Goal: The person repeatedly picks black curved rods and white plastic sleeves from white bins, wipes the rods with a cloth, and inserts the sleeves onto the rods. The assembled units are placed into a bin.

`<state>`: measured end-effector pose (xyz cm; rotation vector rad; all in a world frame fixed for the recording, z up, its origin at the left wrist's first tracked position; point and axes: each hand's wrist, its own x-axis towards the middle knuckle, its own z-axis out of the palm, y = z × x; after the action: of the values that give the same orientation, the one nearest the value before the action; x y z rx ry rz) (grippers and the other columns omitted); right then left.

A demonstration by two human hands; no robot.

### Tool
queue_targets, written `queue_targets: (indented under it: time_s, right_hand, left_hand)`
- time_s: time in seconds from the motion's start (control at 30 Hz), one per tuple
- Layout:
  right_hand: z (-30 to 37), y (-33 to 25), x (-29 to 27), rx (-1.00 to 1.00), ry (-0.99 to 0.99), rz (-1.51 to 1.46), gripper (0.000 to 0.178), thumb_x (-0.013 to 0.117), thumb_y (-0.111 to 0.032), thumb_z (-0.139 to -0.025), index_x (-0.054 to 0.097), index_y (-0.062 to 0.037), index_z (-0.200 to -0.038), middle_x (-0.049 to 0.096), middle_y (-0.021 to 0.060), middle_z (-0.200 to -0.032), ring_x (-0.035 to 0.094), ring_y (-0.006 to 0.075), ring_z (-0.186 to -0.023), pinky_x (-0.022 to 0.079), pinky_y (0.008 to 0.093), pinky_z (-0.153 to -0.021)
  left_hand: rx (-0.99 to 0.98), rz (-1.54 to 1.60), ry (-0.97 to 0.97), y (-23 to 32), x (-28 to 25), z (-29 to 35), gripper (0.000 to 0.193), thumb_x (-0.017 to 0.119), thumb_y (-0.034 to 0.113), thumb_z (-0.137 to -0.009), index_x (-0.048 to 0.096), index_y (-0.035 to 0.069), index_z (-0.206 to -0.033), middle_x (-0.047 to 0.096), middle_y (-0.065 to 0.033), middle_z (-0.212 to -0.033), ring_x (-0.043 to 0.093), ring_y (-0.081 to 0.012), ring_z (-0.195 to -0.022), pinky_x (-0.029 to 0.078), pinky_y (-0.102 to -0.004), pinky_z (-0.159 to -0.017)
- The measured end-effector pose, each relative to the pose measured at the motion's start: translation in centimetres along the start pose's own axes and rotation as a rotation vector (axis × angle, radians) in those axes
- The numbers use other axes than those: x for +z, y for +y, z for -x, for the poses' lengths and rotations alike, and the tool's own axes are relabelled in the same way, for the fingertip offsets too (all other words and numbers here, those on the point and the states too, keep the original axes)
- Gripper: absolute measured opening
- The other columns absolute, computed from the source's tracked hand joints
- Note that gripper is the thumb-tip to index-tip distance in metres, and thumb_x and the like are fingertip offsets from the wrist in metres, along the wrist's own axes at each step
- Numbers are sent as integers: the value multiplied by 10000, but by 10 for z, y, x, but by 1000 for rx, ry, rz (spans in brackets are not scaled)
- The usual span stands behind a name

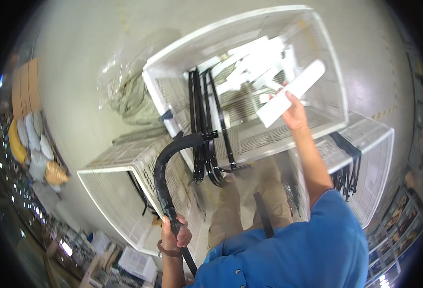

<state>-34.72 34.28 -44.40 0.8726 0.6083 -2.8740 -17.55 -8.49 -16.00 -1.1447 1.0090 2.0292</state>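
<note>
My left hand (175, 233) is closed around the lower part of a black curved tube (159, 175), whose bend looks wrapped in dark padding. The tube arcs up to the near left corner of a large white plastic crate (247, 156). Above the crate's right part, my right hand (294, 113) grips a flat white strip (295, 91), with the thumb on top. Many loose white pieces (254, 62) lie inside the crate. Several black bent rods (199, 110) lean over its near wall at the left, their curved ends hanging outside.
A white perforated crate (120, 168) lies on its side at the left. Another crate (386, 158) at the right has dark straps (348, 149) hanging over it. Clear plastic wrap and greenish cloth (135, 96) lie on the floor. Cartons (27, 89) and sacks (34, 144) stand far left.
</note>
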Motion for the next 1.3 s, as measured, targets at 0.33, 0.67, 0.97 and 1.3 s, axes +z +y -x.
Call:
queue_targets:
  time_s: [0.33,0.67,0.97,1.3]
  right_hand:
    - [138,9,138,-224,144,-641,345,657,-85,-800,523,35,-1094,610,167,-989,599,320,-1004,430,577,-1039]
    - [256,34,237,-485,223,-449,392,653,-63,-783,467,13,-1120,578,134,-1024,581,310,-1009,471,524,-1017]
    - [307,57,297,-201,124,-636,298,617,-207,-865,488,-18,-1055,591,133,-931,606,330,-895,504,535,-924]
    - [426,64,361,120,-335,416,505,722,-355,-869,530,-68,-1238,610,103,-1139,583,261,-1102,464,472,-983]
  left_hand:
    - [129,-241,-222,19,40,73,533,353,568,-1002,522,65,-959,377,10,-487,302,-106,-327,267,-262,-329]
    - [387,-519,-360,10,-6,137,470,363,451,-1042,543,17,-1013,446,-26,-550,368,-108,-360,323,-254,-351]
    - [419,-585,-403,-7,-21,175,432,407,428,-1034,552,21,-1010,450,-10,-548,368,-79,-360,325,-233,-361]
    - [545,-575,-339,-17,-1,206,494,430,499,-1014,537,16,-1013,462,-4,-547,390,-74,-350,326,-231,-337]
